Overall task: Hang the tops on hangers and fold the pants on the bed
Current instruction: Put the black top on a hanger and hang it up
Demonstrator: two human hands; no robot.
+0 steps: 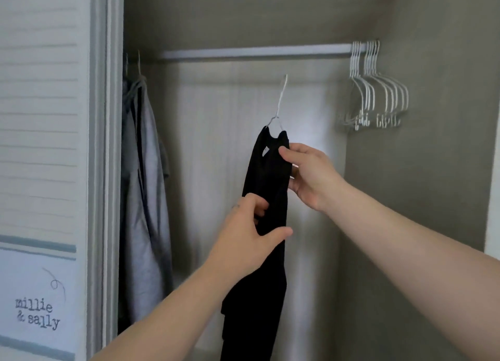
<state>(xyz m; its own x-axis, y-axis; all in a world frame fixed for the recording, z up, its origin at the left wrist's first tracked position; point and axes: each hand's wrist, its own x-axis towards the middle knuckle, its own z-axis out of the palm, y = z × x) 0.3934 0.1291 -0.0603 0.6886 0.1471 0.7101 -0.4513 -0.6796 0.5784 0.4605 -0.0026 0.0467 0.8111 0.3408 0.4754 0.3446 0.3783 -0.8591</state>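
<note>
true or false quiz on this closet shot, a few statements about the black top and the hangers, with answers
1. The hanger carrying the black top is already hooked over the rod. False: its hook is below the rod.
2. The left hand and right hand both hold the black top. True.
3. The empty hangers hang at the rod's right end. True.
4. The grey clothes hang at the right end too. False: they hang at the left.
</note>
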